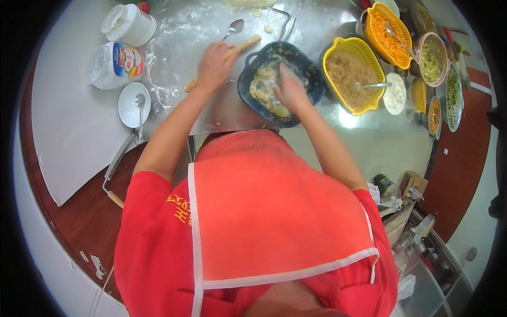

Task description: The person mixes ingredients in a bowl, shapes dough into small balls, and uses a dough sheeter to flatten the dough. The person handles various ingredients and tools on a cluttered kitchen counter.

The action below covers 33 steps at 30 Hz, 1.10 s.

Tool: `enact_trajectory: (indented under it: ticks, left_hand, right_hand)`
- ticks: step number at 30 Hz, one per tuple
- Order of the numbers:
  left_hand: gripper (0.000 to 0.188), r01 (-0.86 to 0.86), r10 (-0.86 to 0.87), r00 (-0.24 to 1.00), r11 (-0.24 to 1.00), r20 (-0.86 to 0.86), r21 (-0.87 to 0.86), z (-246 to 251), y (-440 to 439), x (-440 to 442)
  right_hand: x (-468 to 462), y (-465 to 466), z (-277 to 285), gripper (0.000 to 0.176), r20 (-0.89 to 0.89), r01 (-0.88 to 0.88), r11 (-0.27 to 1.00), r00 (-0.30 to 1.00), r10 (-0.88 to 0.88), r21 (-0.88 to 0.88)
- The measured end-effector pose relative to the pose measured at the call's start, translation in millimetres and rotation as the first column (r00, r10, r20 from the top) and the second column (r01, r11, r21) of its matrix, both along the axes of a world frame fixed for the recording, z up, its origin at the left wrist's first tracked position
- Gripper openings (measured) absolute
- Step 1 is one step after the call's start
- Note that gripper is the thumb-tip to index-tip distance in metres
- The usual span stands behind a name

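My left hand [216, 65] lies over a wooden rolling pin [247, 44] on the metal worktop, to the left of a dark blue plastic basin [242, 83]. Its fingers curl around the pin's middle. Inside the basin is a crumbly, floury pale dough mixture [267, 81]. My right hand [291, 88] reaches into the basin from the near right side, fingers spread at the mixture and slightly blurred. Above the pin rests a metal spoon [236, 26]. A metal-handled tool [289, 27] and a small dough piece [268, 29] are just beyond the basin.
Right of the basin, a yellow basket [380, 71] holds brownish filling and a spoon; an orange basket [405, 31] holds chopped orange food. Bowls of chopped greens [431, 59] stand farther right. At left are white plastic tubs [130, 25] and a white bowl [128, 107] with a spoon.
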<state>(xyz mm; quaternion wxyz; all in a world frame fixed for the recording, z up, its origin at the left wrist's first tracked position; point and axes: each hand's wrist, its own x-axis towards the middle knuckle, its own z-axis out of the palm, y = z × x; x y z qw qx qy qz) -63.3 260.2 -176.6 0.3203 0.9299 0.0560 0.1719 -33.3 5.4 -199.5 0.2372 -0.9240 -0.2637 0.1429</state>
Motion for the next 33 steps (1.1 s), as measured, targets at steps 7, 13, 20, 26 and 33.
enact_trajectory:
  ticks: [7, 13, 20, 26, 33]
  left_hand:
    - [0.038, -0.295, -0.159, 0.912, 0.383, -0.378, -0.875, -39, -58, -21]
    - [0.042, -0.223, -0.093, 0.962, 0.274, -0.256, -0.936, -23, -61, -21]
    - [0.043, -0.024, 0.046, 0.999, 0.737, 0.014, -0.675, 36, -55, -15]
    - [0.033, -0.218, 0.263, 0.964, 0.696, -0.039, -0.684, 26, -67, -14]
    - [0.03, -0.219, 0.319, 0.948, 0.657, 0.003, -0.721, 17, -71, -16]
  right_hand:
    - [-14, 24, 7, 0.068, -0.234, -0.117, 0.982, 0.961, 0.15, 0.15]
    - [-24, 13, 42, 0.042, -0.307, -0.335, 0.935, 0.907, 0.287, -0.117]
    - [-3, -15, 48, 0.04, 0.094, -0.257, 0.875, 0.942, 0.321, -0.41]
    - [-52, -3, 18, 0.042, -0.15, -0.189, 0.965, 0.975, 0.163, -0.184]
    - [-54, 36, 86, 0.05, -0.707, 0.309, 0.901, 0.707, -0.002, 0.306]
